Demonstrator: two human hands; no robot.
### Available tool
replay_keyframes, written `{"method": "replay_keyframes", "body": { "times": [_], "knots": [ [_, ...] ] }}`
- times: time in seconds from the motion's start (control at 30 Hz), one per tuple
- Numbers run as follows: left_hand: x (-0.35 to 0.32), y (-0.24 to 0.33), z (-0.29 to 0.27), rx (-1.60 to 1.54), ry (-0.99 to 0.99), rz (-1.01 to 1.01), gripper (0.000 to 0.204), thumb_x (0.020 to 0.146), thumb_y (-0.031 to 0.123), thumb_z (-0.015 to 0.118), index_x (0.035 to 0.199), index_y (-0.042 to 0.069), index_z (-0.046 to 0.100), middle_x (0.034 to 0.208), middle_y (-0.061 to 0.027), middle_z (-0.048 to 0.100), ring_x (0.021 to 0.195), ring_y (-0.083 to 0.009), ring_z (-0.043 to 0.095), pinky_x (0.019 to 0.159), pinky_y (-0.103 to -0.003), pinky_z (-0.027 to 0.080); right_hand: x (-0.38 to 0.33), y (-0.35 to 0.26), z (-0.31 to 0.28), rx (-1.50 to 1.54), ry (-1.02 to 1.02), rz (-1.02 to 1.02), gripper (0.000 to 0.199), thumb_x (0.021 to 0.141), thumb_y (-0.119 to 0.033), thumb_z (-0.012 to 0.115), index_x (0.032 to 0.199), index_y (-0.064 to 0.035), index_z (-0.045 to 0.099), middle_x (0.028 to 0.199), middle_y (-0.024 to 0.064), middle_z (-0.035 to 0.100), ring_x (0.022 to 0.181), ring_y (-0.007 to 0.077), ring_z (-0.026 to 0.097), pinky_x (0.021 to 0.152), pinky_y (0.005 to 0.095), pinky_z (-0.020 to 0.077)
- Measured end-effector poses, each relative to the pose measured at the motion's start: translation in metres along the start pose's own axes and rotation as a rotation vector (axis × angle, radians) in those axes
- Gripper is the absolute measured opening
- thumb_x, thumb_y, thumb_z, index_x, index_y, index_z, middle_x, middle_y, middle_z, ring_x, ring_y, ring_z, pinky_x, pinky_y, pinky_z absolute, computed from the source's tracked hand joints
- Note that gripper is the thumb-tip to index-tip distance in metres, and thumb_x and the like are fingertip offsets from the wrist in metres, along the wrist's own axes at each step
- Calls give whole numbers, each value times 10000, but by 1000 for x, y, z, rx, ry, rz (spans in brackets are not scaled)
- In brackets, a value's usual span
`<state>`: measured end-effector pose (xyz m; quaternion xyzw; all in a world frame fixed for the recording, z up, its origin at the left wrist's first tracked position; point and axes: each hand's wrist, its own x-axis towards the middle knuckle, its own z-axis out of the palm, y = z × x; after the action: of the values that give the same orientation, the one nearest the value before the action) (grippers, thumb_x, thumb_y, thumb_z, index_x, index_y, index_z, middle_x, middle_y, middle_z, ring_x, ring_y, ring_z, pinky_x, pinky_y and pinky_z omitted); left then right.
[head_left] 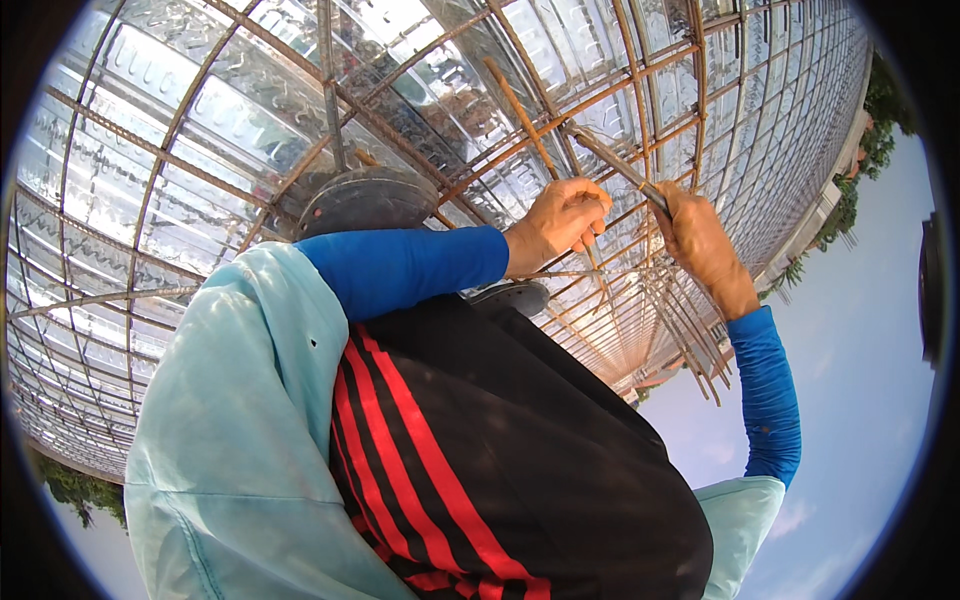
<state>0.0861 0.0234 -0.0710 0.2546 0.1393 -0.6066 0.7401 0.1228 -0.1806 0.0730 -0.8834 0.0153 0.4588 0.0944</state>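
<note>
My left hand (560, 222) is closed in a pinch above the steel bar grid, with a thin wire (596, 268) trailing below its fingertips. To its right, my right hand (703, 250) wraps round the dark end of a long, slim metal tool (620, 166). The tool slants up and left to a crossing of rusty bars, but its exact kind is hard to make out. A rusty bar (522, 118) stands out at an angle just above my left hand. Blue sleeves cover both forearms.
A rebar grid (165, 155) spreads below over shiny, ribbed metal sheeting (240, 125). My dark shoes (368, 203) rest on the bars. Loose bar ends (700, 350) jut out below my right hand. Trees (880, 130) stand beyond the grid's edge.
</note>
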Motion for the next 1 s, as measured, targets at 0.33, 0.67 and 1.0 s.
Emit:
{"method": "replay_keyframes", "body": {
  "times": [0.33, 0.67, 1.0],
  "knots": [
    [6, -1, -1, 15, 19, 19, 256, 1027, 239, 578, 1148, 35, 675, 905, -65, 700, 773, -120, 653, 652, -287, 567, -2, -7, 4, 224, -113, 88, 176, 1041, -143, 620, 1000, 24, 583, 712, 266, 600, 676, 490, 602, 630, 518, 476],
    [12, -1, -3, -51, 73, 33, 182, 997, 173, 615, 1068, 18, 679, 858, -68, 674, 693, -123, 627, 580, -280, 540, 1, -4, 3, 336, -203, 192, 201, 1051, -154, 614, 1024, 45, 603, 697, 243, 599, 637, 433, 597, 625, 498, 467],
    [5, -1, -15, 28, 90, -19, 206, 1004, 200, 613, 1076, 19, 681, 863, -69, 686, 701, -127, 637, 584, -285, 542, -15, -11, 17, 257, -49, 120, 568, 1030, -99, 623, 1570, -84, 452, 1320, 291, 651, 1204, 453, 636, 1032, 477, 504]
  ]
}}
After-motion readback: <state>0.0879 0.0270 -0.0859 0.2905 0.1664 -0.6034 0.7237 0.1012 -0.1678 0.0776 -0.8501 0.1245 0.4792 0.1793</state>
